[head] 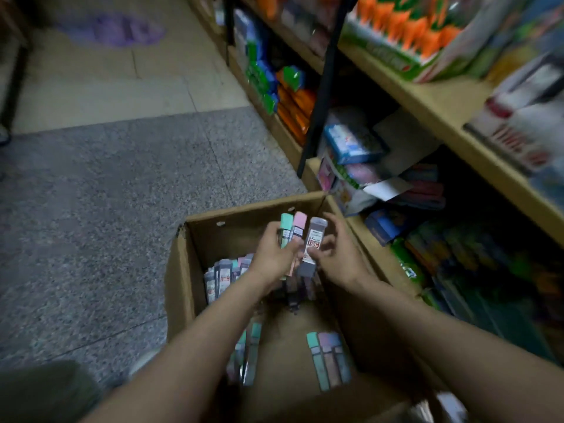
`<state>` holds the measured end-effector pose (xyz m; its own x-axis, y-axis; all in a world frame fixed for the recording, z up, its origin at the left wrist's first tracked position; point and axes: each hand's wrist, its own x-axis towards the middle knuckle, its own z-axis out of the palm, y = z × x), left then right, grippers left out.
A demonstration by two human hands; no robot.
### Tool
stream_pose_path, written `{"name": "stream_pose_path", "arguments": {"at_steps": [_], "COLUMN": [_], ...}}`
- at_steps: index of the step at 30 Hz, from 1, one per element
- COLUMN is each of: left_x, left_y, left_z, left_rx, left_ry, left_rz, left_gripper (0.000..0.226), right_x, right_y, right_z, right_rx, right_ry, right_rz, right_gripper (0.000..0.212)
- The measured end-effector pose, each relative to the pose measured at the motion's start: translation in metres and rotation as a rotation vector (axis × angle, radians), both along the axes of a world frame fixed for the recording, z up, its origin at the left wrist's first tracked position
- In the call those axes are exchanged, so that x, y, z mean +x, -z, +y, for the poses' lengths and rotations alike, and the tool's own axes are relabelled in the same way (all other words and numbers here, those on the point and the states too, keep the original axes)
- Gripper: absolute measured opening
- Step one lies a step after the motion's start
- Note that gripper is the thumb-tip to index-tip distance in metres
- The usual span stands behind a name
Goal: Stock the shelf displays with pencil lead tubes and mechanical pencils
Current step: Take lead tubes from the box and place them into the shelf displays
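Both of my hands are up over the open cardboard box [183,270], close together. My left hand [276,254] grips a small bunch of lead tubes, with the fingers curled around them. I can see a green tube [286,225] and a pink tube [298,224] sticking up out of that hand, side by side. My right hand [337,254] is just beside the left one. Its fingers pinch a gray tube [314,239] with a red and white label. The gray tube stands almost upright and touches the pink one.

Under my hands, down in the box, more tubes [227,276] stand packed together near the left wall. Closer to me than my hands, three tubes [328,358] lie flat in a row on the bottom of the box: green, purple and blue. More tubes [248,352] lie under my left arm, but they are blurry and I cannot count them.

To the right of my right hand are wooden shelves [427,96]. They hold many bright packs and boxes. An orange and green box [396,41] sits high up, far past my hands. Blue and pink packs [354,148] lie in a pile on the low shelf, just past the box. Most of the shelf things are too blurry to tell what they are.

To the left of my left hand is a gray speckled floor [106,209]. Farther off the floor is tan, with a purple blurry thing [122,30] on it.
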<state>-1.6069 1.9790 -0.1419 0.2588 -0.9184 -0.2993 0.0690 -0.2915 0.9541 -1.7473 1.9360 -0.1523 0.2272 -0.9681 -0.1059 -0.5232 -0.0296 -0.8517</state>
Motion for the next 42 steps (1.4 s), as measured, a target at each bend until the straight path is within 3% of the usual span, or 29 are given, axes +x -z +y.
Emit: {"name": "stream_pose_path", "arguments": {"at_steps": [4, 6, 14, 19, 23, 32, 42], "left_x": [0.001, -0.006, -0.086, -0.126, -0.145, -0.141, -0.134], "left_y": [-0.079, -0.113, -0.180, -0.203, -0.217, -0.224, -0.217], "left_z": [-0.021, -0.025, -0.014, -0.023, -0.039, -0.089, -0.125], "left_rx": [-0.293, -0.379, -0.456, -0.469, -0.450, -0.383, -0.437], "left_ry": [0.360, 0.430, 0.424, 0.518, 0.559, 0.358, 0.435], "left_rz": [-0.255, -0.311, 0.071, 0.186, 0.215, 0.364, 0.304], "left_gripper": [0.023, 0.021, 0.015, 0.014, 0.020, 0.009, 0.015], "right_x": [-0.031, -0.051, -0.120, -0.170, -0.201, -0.188, -0.155], "right_y": [-0.096, -0.140, -0.236, -0.285, -0.325, -0.349, -0.327], "right_z": [-0.003, 0.000, 0.045, 0.064, 0.066, -0.002, -0.092], "right_rx": [-0.221, -0.278, -0.454, -0.539, -0.567, -0.724, -0.699], "right_ry": [0.027, 0.077, 0.259, 0.374, 0.436, 0.493, 0.501], "right_rz": [0.070, 0.062, -0.109, 0.110, 0.158, 0.344, 0.455], "right_gripper": [0.060, 0.057, 0.035, 0.035, 0.031, 0.021, 0.027]}}
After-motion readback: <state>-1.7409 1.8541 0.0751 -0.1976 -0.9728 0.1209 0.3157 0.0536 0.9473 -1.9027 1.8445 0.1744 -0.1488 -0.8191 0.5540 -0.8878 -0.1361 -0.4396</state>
